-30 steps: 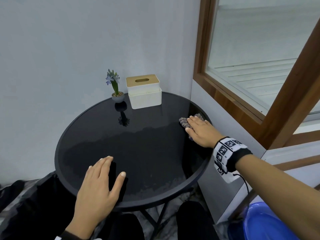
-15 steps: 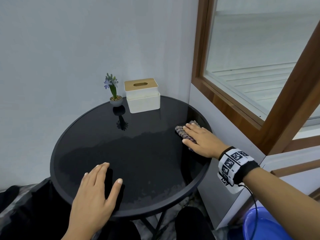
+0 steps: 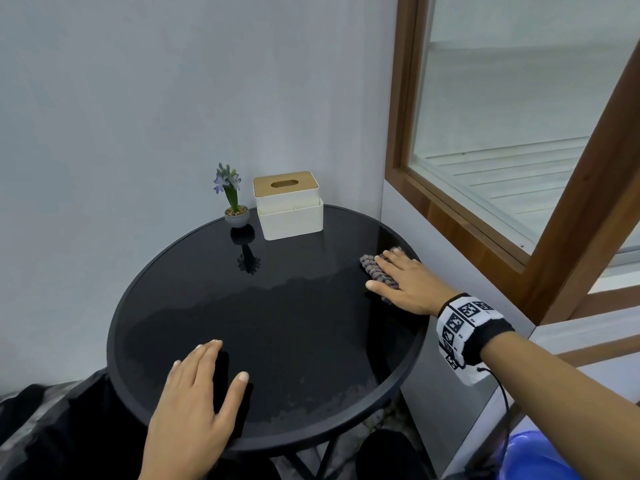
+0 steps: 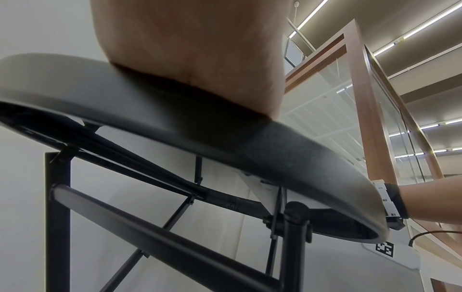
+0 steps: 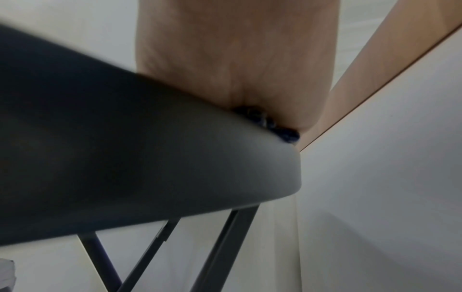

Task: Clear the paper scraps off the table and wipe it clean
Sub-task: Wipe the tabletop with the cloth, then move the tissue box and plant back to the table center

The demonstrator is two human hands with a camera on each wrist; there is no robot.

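My right hand (image 3: 403,280) lies flat with straight fingers on a grey-purple nubbly cloth (image 3: 371,268), pressing it onto the round black table (image 3: 294,323) at its right edge. In the right wrist view the cloth (image 5: 265,122) peeks out under my palm (image 5: 237,59) at the table rim (image 5: 150,148). My left hand (image 3: 194,393) rests flat on the front left of the tabletop, fingers straight and thumb spread, holding nothing. Its palm heel (image 4: 190,49) sits on the rim (image 4: 275,150). The near half of the top carries a damp film. No paper scraps show on it.
A white tissue box with a wooden lid (image 3: 289,206) and a small potted purple flower (image 3: 233,202) stand at the table's back edge against the wall. A wood-framed window (image 3: 519,237) runs close along the right. A blue bucket (image 3: 540,459) sits on the floor at lower right.
My right hand has kept the cloth at the right edge, sliding only slightly. The left hand has stayed put. The head view has shifted a little.
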